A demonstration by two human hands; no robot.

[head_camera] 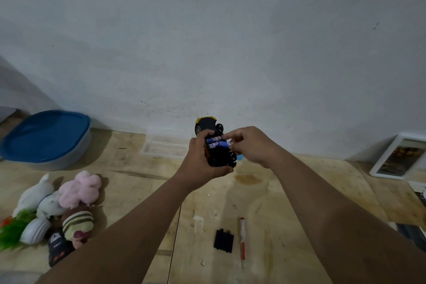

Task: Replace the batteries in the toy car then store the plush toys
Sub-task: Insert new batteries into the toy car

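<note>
Head view first, the only one I have: I see the left hand wrapped round the toy car, holding it belly-up in the air above the wooden floor, close to the white wall. Two blue batteries lie side by side in the open underside. The right hand comes in from the right, its fingertips pinching the end of the nearer battery while the other fingers curl beneath.

On the floor in front of me lies the black battery cover, and just beside it to the right a red-handled screwdriver. The plush toys sit in a heap at the left, touching one another, with a dark remote-like object at their near edge. Beyond them stands a grey tub with a blue lid. A clear plastic tray rests against the wall behind the car, and a white picture frame leans at the far right.
</note>
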